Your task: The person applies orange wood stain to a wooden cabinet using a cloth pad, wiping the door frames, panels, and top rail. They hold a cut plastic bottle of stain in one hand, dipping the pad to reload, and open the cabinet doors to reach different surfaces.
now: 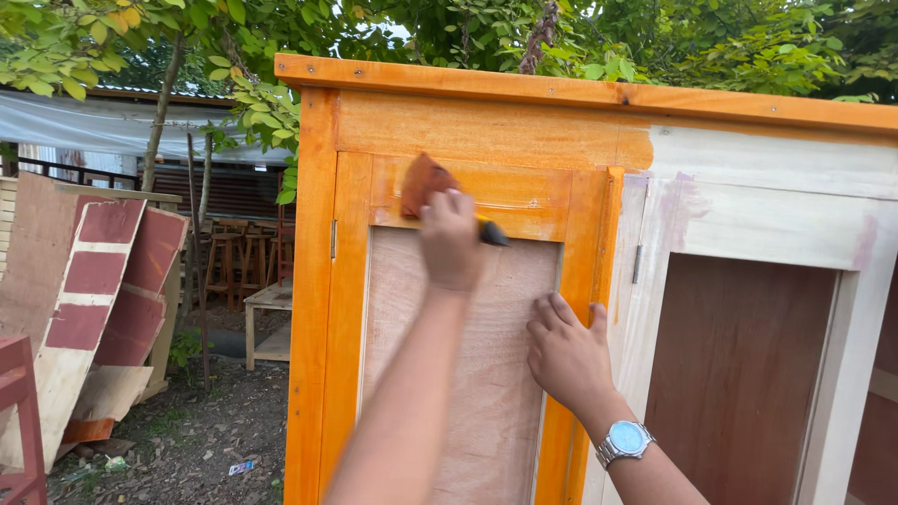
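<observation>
Outdoors, seen from the head camera, a tall wooden cabinet [486,122] fills most of the scene. Its left half is coated in glossy orange stain; its right half is bare, pale wood with a dark brown panel set in the right door [739,374].

The left hand [449,238] is raised in front of the left door [458,374]. Its grip is closed around the yellow and black handle of a paintbrush [426,182], whose reddish-brown bristles press against the top rail of that door, just above the unstained plywood panel. The arm is slightly blurred.

The right hand [566,351] lies lower and to the right, fingers spread and loose, holding nothing. Its fingertips touch the orange upright at the right edge of the left door, beside the plywood panel. A silver wristwatch [624,441] with a light blue face sits on that wrist.

To the far left, several plywood boards [98,299] painted with dull red blocks lean against one another. A red wooden frame [21,411] stands at the near left edge. Behind the boards are wooden stools [234,266] and a low wooden worktop [271,323], well apart from the cabinet. The ground [196,440] is dark soil with scattered litter. Leafy green trees [561,37] spread above the cabinet, and a white tarpaulin roof [94,126] shows at the upper left.
</observation>
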`<action>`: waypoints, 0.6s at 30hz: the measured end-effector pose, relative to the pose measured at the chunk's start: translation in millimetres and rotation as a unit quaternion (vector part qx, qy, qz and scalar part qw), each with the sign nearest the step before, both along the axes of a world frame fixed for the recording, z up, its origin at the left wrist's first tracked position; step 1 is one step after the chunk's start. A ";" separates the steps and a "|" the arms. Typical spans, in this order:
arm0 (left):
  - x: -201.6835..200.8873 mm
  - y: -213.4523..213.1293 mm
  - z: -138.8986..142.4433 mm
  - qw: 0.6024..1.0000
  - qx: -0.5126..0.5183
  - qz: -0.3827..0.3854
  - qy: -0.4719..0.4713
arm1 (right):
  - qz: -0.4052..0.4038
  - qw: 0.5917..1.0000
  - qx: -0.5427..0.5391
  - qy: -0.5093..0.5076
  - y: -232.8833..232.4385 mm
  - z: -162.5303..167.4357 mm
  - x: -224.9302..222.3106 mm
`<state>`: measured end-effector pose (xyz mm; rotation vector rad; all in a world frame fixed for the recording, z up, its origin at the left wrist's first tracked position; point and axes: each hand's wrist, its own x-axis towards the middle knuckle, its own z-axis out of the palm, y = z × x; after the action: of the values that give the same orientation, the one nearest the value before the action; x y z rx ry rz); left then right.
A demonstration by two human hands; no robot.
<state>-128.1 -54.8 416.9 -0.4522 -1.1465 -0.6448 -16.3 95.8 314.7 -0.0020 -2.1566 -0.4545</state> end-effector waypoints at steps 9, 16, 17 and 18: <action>36.7 104.8 -13.0 0.997 -0.073 -0.025 -0.005 | -0.118 0.985 -0.021 -0.125 6.8 3.2 8.0; 25.3 81.9 0.2 0.878 -0.115 -0.457 0.078 | -0.070 0.995 -0.007 -0.065 13.6 3.2 9.8; 14.4 62.8 13.4 0.853 -0.076 -0.515 0.033 | -0.071 0.995 -0.006 -0.070 14.4 3.0 8.4; 4.0 43.8 24.6 0.821 -0.036 -0.570 -0.014 | -0.073 0.994 -0.005 -0.076 15.3 2.5 7.7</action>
<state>-124.2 -11.0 441.5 -1.2273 -0.8322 -1.6478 -8.6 111.1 317.3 -0.1351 -2.3185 -0.5439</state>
